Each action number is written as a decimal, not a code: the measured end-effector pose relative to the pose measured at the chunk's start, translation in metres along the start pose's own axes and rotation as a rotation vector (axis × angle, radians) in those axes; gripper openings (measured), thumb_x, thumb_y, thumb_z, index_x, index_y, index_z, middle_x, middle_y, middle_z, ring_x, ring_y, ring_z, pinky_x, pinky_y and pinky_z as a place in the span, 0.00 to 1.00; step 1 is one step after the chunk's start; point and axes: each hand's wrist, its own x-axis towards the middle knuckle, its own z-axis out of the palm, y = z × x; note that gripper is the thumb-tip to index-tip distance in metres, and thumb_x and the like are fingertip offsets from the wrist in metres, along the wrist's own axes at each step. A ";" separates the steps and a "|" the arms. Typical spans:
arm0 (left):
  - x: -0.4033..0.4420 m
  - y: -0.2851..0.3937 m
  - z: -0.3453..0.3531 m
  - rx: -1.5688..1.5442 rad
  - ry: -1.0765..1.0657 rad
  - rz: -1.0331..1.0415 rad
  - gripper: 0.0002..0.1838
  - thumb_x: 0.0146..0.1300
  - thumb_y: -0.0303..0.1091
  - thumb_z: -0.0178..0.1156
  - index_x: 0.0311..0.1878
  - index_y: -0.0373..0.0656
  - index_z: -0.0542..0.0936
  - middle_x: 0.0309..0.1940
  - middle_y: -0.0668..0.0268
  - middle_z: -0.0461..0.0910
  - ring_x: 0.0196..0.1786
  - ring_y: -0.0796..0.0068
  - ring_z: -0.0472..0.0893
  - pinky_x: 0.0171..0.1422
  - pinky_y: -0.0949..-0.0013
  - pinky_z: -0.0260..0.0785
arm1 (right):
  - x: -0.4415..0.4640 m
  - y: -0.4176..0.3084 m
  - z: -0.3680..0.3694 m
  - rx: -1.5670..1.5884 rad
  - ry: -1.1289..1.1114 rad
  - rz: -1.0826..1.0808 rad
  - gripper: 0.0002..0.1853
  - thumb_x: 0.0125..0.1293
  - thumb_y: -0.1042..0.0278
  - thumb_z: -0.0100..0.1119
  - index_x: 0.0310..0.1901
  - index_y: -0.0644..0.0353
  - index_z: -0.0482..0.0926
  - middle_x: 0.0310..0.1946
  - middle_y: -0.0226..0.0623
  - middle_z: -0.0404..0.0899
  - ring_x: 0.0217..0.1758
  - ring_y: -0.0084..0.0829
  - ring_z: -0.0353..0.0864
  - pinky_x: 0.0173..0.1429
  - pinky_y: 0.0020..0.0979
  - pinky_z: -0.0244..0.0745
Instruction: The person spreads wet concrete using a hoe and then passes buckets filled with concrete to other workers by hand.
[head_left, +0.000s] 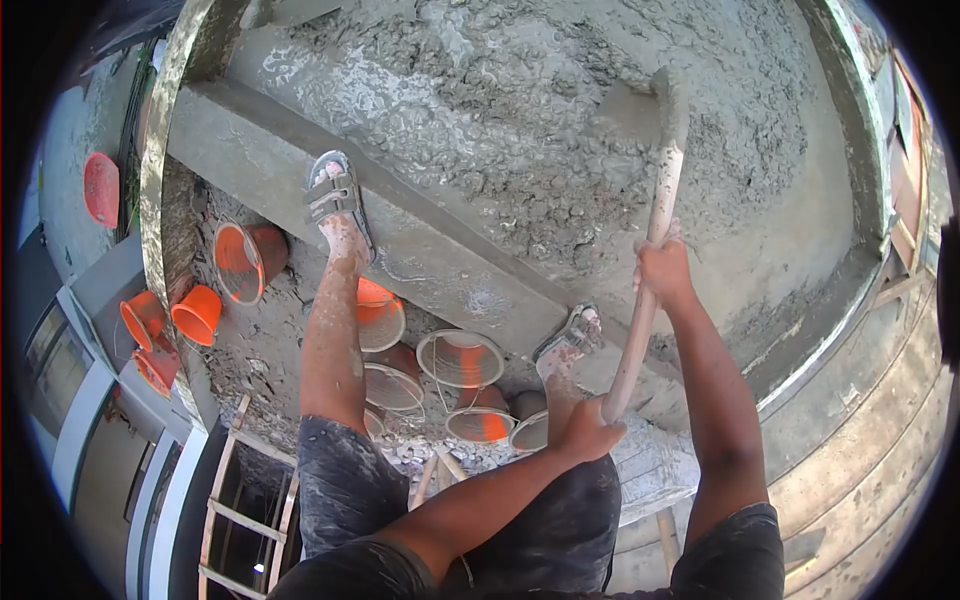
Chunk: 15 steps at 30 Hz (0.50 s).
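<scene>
Both my hands are closed round the pale wooden handle of a hoe (640,320). My left hand (590,432) grips the handle's lower end, close to my thigh. Higher up, my right hand (663,268) wraps round the middle of the shaft. The hoe's blade (628,112), coated in grey, rests in or on wet concrete (560,190) inside a walled form; its cutting edge is hard to make out against the mix.
My sandalled feet (338,195) stand on a concrete ledge (430,240). Behind it sit several mortar-smeared buckets (460,358), with more orange buckets (197,315) at left. A wooden ladder (240,520) leans at lower left. Wooden planks (850,450) lie at right.
</scene>
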 end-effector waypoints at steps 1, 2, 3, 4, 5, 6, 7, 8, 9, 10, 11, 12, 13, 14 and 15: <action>0.026 0.001 -0.012 0.048 0.035 0.149 0.15 0.47 0.30 0.63 0.39 0.34 0.78 0.24 0.58 0.78 0.27 0.71 0.80 0.34 0.64 0.71 | 0.010 -0.020 -0.010 0.098 0.099 -0.069 0.23 0.59 0.76 0.55 0.54 0.69 0.59 0.21 0.39 0.71 0.13 0.31 0.73 0.13 0.34 0.70; 0.056 0.005 -0.025 0.091 0.072 0.304 0.17 0.46 0.31 0.64 0.41 0.34 0.78 0.25 0.57 0.79 0.28 0.69 0.81 0.37 0.63 0.72 | 0.045 -0.026 -0.028 0.153 0.107 -0.009 0.19 0.59 0.76 0.54 0.50 0.67 0.61 0.21 0.38 0.71 0.13 0.31 0.73 0.14 0.34 0.71; 0.079 0.042 -0.053 0.279 0.035 0.207 0.20 0.47 0.33 0.63 0.44 0.35 0.79 0.27 0.54 0.81 0.32 0.64 0.83 0.41 0.61 0.73 | 0.051 -0.056 -0.035 0.243 0.186 -0.092 0.13 0.59 0.76 0.53 0.44 0.69 0.64 0.22 0.40 0.71 0.15 0.32 0.74 0.16 0.34 0.73; 0.108 0.072 -0.079 0.281 -0.082 0.069 0.20 0.47 0.34 0.62 0.45 0.36 0.80 0.34 0.46 0.82 0.42 0.50 0.84 0.46 0.57 0.74 | 0.072 -0.074 -0.040 0.286 0.264 -0.097 0.11 0.59 0.76 0.52 0.42 0.70 0.65 0.23 0.41 0.72 0.16 0.33 0.75 0.17 0.34 0.74; 0.131 0.107 -0.102 0.369 -0.112 0.063 0.20 0.47 0.35 0.62 0.44 0.36 0.81 0.35 0.46 0.83 0.42 0.50 0.83 0.47 0.57 0.74 | 0.097 -0.088 -0.047 0.326 0.341 -0.107 0.09 0.60 0.77 0.50 0.40 0.71 0.67 0.24 0.43 0.72 0.17 0.34 0.75 0.18 0.35 0.75; 0.142 0.128 -0.119 0.454 -0.140 0.056 0.20 0.47 0.36 0.63 0.44 0.36 0.81 0.35 0.46 0.83 0.43 0.50 0.83 0.47 0.57 0.74 | 0.129 -0.091 -0.054 0.341 0.352 -0.107 0.09 0.60 0.77 0.50 0.40 0.71 0.67 0.24 0.43 0.72 0.17 0.34 0.75 0.18 0.35 0.75; 0.144 0.130 -0.132 0.474 -0.146 0.060 0.20 0.47 0.36 0.63 0.44 0.36 0.81 0.35 0.46 0.83 0.43 0.50 0.83 0.47 0.57 0.74 | 0.164 -0.086 -0.057 0.431 0.353 -0.063 0.09 0.59 0.77 0.50 0.40 0.72 0.67 0.24 0.44 0.73 0.18 0.35 0.75 0.18 0.35 0.75; 0.144 0.130 -0.146 0.575 -0.117 0.090 0.20 0.48 0.36 0.62 0.45 0.36 0.80 0.34 0.48 0.83 0.41 0.53 0.84 0.46 0.59 0.74 | 0.185 -0.078 -0.050 0.519 0.349 -0.016 0.09 0.59 0.77 0.49 0.40 0.72 0.68 0.24 0.45 0.74 0.18 0.36 0.75 0.19 0.36 0.75; 0.140 0.130 -0.161 0.678 -0.095 0.116 0.21 0.48 0.35 0.62 0.47 0.36 0.80 0.33 0.50 0.83 0.39 0.57 0.84 0.45 0.60 0.73 | 0.188 -0.065 -0.026 0.513 0.348 0.025 0.07 0.59 0.76 0.50 0.37 0.70 0.69 0.23 0.42 0.72 0.19 0.34 0.75 0.20 0.36 0.75; 0.124 0.131 -0.176 0.648 -0.079 0.069 0.21 0.48 0.35 0.62 0.47 0.36 0.80 0.33 0.50 0.83 0.39 0.57 0.84 0.45 0.61 0.73 | 0.181 -0.059 0.000 0.499 0.348 0.069 0.05 0.58 0.75 0.52 0.34 0.68 0.71 0.22 0.39 0.71 0.19 0.33 0.74 0.21 0.36 0.76; 0.099 0.127 -0.190 0.611 -0.066 0.014 0.21 0.48 0.35 0.62 0.46 0.35 0.80 0.34 0.49 0.83 0.39 0.57 0.84 0.45 0.61 0.73 | 0.159 -0.059 0.026 0.475 0.334 0.083 0.06 0.58 0.75 0.52 0.35 0.68 0.71 0.22 0.39 0.71 0.18 0.33 0.74 0.20 0.36 0.75; 0.079 0.115 -0.200 0.630 -0.066 -0.049 0.21 0.48 0.36 0.63 0.46 0.36 0.80 0.35 0.48 0.83 0.41 0.54 0.84 0.47 0.59 0.73 | 0.133 -0.059 0.053 0.454 0.330 0.103 0.07 0.57 0.75 0.52 0.35 0.68 0.71 0.22 0.40 0.71 0.17 0.33 0.73 0.19 0.37 0.74; 0.059 0.105 -0.208 0.657 -0.076 -0.107 0.20 0.48 0.37 0.64 0.45 0.37 0.81 0.36 0.48 0.83 0.43 0.50 0.83 0.49 0.57 0.73 | 0.112 -0.058 0.076 0.495 0.321 0.119 0.08 0.56 0.75 0.51 0.37 0.69 0.70 0.22 0.41 0.72 0.17 0.34 0.73 0.17 0.37 0.73; 0.035 0.107 -0.214 0.601 -0.079 -0.229 0.21 0.48 0.37 0.64 0.45 0.37 0.80 0.35 0.48 0.83 0.42 0.52 0.84 0.48 0.57 0.74 | 0.087 -0.065 0.095 0.471 0.322 0.182 0.09 0.56 0.76 0.51 0.38 0.69 0.70 0.22 0.42 0.71 0.17 0.35 0.74 0.18 0.38 0.73; 0.009 0.111 -0.221 0.549 -0.076 -0.353 0.21 0.48 0.37 0.65 0.46 0.36 0.80 0.35 0.48 0.83 0.40 0.54 0.84 0.48 0.58 0.74 | 0.080 -0.052 0.115 0.505 0.252 0.196 0.10 0.56 0.76 0.50 0.39 0.70 0.70 0.22 0.42 0.72 0.17 0.35 0.74 0.18 0.39 0.73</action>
